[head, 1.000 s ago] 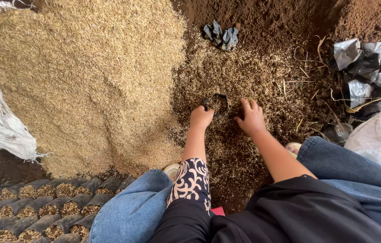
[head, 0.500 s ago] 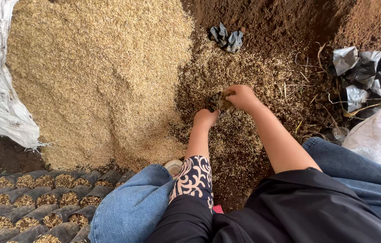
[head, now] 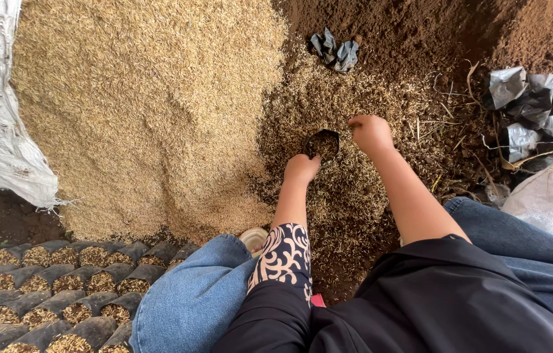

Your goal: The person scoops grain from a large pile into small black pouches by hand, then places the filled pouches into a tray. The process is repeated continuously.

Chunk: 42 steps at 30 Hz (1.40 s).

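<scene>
While the left hand (head: 301, 168) is gripping a small black bag (head: 322, 143) on husk-strewn soil (head: 355, 196), the right hand (head: 371, 133) is hovering beside it, fingers curled, contents indiscernible.

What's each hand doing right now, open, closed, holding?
Left hand: closed on the rim of the black bag.
Right hand: curled shut beside the bag; contents cannot be told.

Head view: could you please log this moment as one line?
left hand: holds small black bag | right hand: beside bag rim | ground: husk-soil mix | lower left: filled bags
</scene>
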Each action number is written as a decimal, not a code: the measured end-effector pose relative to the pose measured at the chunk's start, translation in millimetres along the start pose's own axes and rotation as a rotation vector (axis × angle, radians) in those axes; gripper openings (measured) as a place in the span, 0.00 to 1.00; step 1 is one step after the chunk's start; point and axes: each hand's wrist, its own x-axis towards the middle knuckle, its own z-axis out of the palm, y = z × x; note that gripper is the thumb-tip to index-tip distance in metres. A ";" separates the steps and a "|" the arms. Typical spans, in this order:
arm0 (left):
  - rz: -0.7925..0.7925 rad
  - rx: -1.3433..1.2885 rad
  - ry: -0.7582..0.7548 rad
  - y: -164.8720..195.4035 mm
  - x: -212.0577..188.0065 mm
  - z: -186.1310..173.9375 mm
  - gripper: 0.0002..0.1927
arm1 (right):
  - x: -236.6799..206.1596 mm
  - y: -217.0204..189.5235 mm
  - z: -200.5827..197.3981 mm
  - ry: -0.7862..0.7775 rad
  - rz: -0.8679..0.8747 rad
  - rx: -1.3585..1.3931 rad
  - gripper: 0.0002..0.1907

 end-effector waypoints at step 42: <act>0.046 -0.132 -0.014 -7.4 8.5 9.8 0.25 | -30.9 35.2 73.9 0.071 -0.256 -0.247 0.20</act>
